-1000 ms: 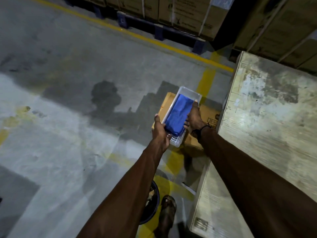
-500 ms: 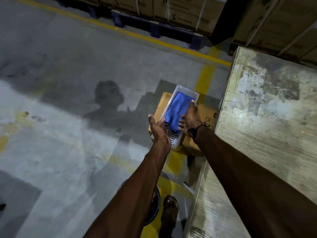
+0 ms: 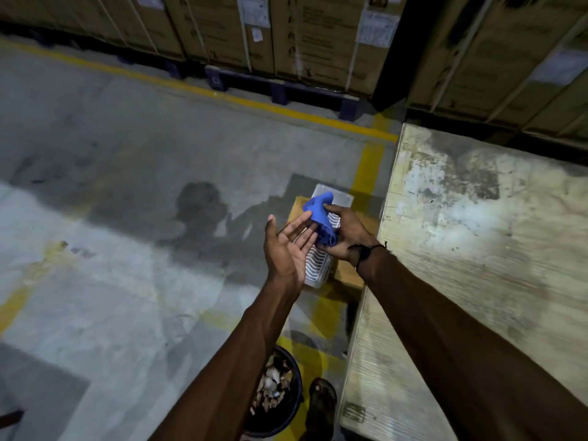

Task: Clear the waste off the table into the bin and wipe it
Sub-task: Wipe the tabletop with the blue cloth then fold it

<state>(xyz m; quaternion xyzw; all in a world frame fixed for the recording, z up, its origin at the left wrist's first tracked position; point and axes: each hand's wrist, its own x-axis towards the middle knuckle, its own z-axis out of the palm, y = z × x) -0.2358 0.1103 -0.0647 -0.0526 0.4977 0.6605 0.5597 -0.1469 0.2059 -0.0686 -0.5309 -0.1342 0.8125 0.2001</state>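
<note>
My right hand (image 3: 345, 237) grips a bunched blue cloth (image 3: 321, 218) and holds it just above a clear ribbed plastic tray (image 3: 315, 268). That tray rests on a brown cardboard box (image 3: 348, 275) on the floor beside the table. My left hand (image 3: 288, 246) is open, palm turned toward the cloth, its fingertips touching the fabric. The worn wooden table (image 3: 477, 249) fills the right side. A black bin (image 3: 276, 393) holding scraps of waste stands on the floor below my left forearm.
Stacked cardboard cartons (image 3: 286, 36) on blue pallets line the back wall behind a yellow floor line (image 3: 222, 93). My sandalled foot (image 3: 321, 405) stands between the bin and the table's near corner. Grey concrete floor (image 3: 111, 249) spreads to the left.
The tray, held in both hands a second ago, now lies on the box. My right hand has lifted the blue cloth out of it, and my left hand has let go and opened.
</note>
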